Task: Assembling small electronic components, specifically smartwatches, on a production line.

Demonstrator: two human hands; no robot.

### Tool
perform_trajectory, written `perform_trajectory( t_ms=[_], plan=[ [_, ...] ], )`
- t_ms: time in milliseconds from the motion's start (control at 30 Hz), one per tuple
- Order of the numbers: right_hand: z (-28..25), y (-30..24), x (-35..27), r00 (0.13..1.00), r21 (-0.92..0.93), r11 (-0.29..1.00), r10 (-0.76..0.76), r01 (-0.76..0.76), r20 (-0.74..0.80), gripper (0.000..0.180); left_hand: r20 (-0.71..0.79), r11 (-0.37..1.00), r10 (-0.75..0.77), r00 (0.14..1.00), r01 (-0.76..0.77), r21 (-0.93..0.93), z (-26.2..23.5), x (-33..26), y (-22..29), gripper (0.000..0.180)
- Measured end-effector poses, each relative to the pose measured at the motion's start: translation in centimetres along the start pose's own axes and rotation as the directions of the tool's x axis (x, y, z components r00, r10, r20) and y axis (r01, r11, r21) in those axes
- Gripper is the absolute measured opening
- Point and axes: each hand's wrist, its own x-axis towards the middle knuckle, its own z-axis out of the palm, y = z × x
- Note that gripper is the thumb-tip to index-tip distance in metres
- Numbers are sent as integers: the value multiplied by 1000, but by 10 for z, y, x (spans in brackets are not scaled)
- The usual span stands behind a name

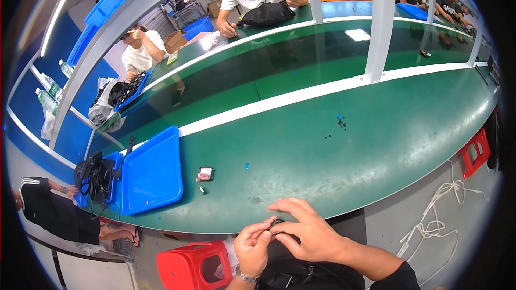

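Note:
Both hands meet just over the near edge of the green table. My left hand [251, 248] pinches a small black piece [276, 223] between thumb and fingers. The fingers of my right hand [314, 232] close on the same piece from the other side, with one or two fingers raised. Most of the piece is hidden by the fingers, so its kind cannot be told. On the table ahead and to the left lie a small dark block with a red and white top [205, 173] and a tiny white and black part [202, 190].
A blue tray [180, 174] lies at the left, beside another holding black corded items [97, 177]. Small black bits [341, 122] and a blue scrap [246, 166] dot the green table [301, 145]. White posts [380, 27] rise beyond. A red stool [180, 271] stands below; people sit across.

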Motion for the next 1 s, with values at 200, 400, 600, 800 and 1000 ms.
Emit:
perform_trajectory(
  t_ms=[200, 400, 600, 800, 1000],
  plan=[
    [-4, -10, 1, 998, -125, 992, 13, -20, -63, 15, -12, 998, -56, 998, 56, 27, 5, 1, 13, 21],
    [6, -6, -2, 987, -275, 957, -124, 92, -100, 16, 12, 995, -94, 995, 94, 18, 3, 1, 14, 21],
    [7, -14, -1, 985, -371, 924, -140, 92, -103, 14, 0, 992, -123, 992, 123, 17, 3, 0, 16, 21],
    [5, -16, -2, 984, -451, 883, -171, 130, -52, 17, 5, 989, -145, 989, 145, -3, 3, 1, 18, 21],
    [3, -11, -2, 976, -486, 851, -214, 200, 28, 21, 28, 990, -141, 990, 141, 21, 2, 1, 16, 22]
  ],
)
